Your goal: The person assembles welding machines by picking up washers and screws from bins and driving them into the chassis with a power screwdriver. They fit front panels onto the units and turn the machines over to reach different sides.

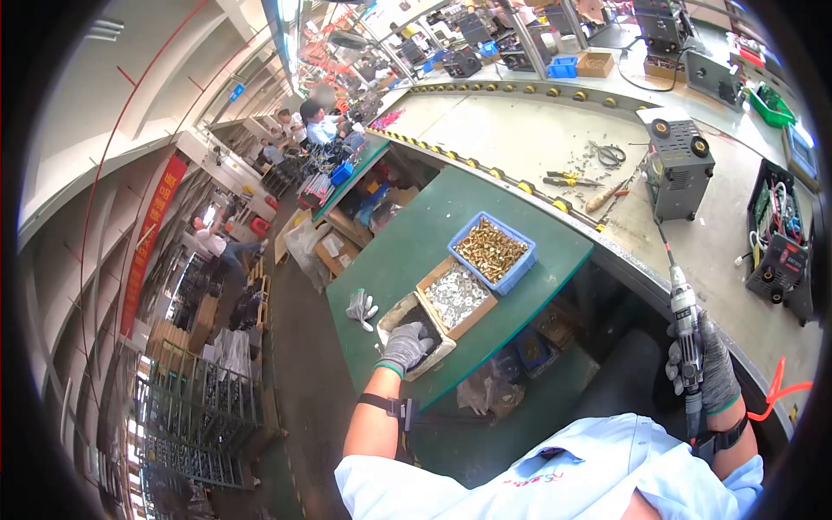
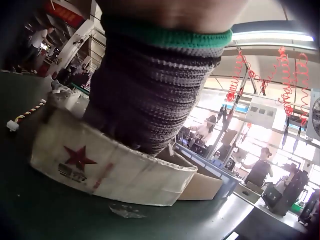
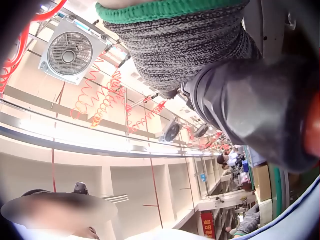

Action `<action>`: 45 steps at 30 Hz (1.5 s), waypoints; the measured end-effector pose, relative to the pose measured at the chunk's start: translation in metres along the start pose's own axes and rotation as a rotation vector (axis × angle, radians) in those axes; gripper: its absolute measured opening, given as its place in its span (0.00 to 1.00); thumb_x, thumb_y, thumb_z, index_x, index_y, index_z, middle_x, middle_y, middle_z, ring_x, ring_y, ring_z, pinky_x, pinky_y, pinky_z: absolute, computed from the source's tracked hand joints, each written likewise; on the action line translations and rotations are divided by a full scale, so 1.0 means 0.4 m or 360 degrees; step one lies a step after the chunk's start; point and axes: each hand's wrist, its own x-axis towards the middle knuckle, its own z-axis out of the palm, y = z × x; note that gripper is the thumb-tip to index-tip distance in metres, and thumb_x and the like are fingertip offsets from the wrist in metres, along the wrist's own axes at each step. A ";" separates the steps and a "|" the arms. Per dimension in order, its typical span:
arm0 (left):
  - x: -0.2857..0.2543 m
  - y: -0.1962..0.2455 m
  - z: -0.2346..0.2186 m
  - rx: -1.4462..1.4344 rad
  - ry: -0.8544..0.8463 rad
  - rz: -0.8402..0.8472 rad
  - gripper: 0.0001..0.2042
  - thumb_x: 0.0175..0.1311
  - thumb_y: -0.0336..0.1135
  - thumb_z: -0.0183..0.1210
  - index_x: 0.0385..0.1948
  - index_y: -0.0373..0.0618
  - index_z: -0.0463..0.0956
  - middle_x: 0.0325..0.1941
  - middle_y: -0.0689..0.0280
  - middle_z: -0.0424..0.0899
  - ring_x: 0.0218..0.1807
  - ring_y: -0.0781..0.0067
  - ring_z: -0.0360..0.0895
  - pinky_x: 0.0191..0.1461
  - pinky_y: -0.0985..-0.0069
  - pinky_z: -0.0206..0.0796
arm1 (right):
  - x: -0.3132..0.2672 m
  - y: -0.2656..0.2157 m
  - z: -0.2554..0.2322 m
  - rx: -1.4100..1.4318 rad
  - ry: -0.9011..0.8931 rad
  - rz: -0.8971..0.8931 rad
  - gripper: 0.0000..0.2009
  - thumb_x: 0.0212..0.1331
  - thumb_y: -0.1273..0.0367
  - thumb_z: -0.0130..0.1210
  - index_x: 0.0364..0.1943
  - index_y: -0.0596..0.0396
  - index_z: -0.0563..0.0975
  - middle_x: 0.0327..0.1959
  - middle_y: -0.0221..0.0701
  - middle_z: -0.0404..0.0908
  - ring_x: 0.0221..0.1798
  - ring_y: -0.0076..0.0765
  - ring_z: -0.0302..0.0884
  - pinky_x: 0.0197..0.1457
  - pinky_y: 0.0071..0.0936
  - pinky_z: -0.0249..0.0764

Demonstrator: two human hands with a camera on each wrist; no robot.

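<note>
My left hand [image 1: 406,348], in a grey knit glove, reaches down into a worn white box [image 2: 110,172] with a red star on its side. Small dark pieces [image 1: 422,317] fill that box, and its wall hides the fingers in the left wrist view. My right hand [image 1: 718,368], gloved too, grips a power screwdriver [image 1: 685,325] by its body. The bit points away from me, toward a dark metal-cased unit [image 1: 680,178] on the bench. In the right wrist view the tool's dark rear end [image 3: 255,110] shows close up beside the glove.
Beside the white box are a carton of silvery washers [image 1: 457,296] and a blue bin of brass-coloured fasteners [image 1: 492,250], on a green table [image 1: 394,234]. Pliers [image 1: 572,180] and loose screws lie on the bench. An opened unit [image 1: 780,243] stands right. A red coiled hose [image 1: 780,390] hangs near my right arm.
</note>
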 end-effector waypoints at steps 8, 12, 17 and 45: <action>-0.004 -0.012 -0.044 0.0372 0.0034 -0.0004 0.21 0.71 0.54 0.56 0.39 0.44 0.88 0.42 0.53 0.89 0.49 0.48 0.85 0.58 0.56 0.73 | 0.015 0.009 -0.045 0.0091 -0.0143 0.0051 0.34 0.69 0.40 0.55 0.54 0.62 0.74 0.27 0.39 0.85 0.25 0.40 0.87 0.19 0.33 0.85; -0.014 0.043 -0.084 0.0689 -0.0299 -0.0146 0.27 0.78 0.58 0.47 0.44 0.43 0.87 0.48 0.53 0.89 0.54 0.49 0.84 0.61 0.54 0.73 | 0.018 0.005 -0.047 0.0060 -0.0167 0.0071 0.34 0.69 0.41 0.56 0.55 0.62 0.74 0.28 0.40 0.85 0.24 0.42 0.87 0.19 0.34 0.86; -0.011 0.011 -0.097 0.0481 -0.0025 -0.0243 0.25 0.72 0.60 0.55 0.41 0.45 0.89 0.42 0.51 0.89 0.49 0.51 0.86 0.54 0.55 0.75 | 0.016 0.004 -0.055 0.0039 -0.0130 0.0082 0.33 0.69 0.41 0.56 0.54 0.62 0.74 0.27 0.40 0.85 0.23 0.41 0.87 0.19 0.33 0.85; 0.257 1.052 -0.133 -0.2495 -0.1207 0.0730 0.17 0.76 0.48 0.61 0.43 0.40 0.80 0.29 0.66 0.81 0.23 0.71 0.76 0.20 0.77 0.65 | -0.020 -0.098 -0.057 -0.0646 -0.0308 -0.0034 0.32 0.65 0.45 0.63 0.59 0.57 0.73 0.35 0.30 0.84 0.32 0.22 0.84 0.32 0.22 0.79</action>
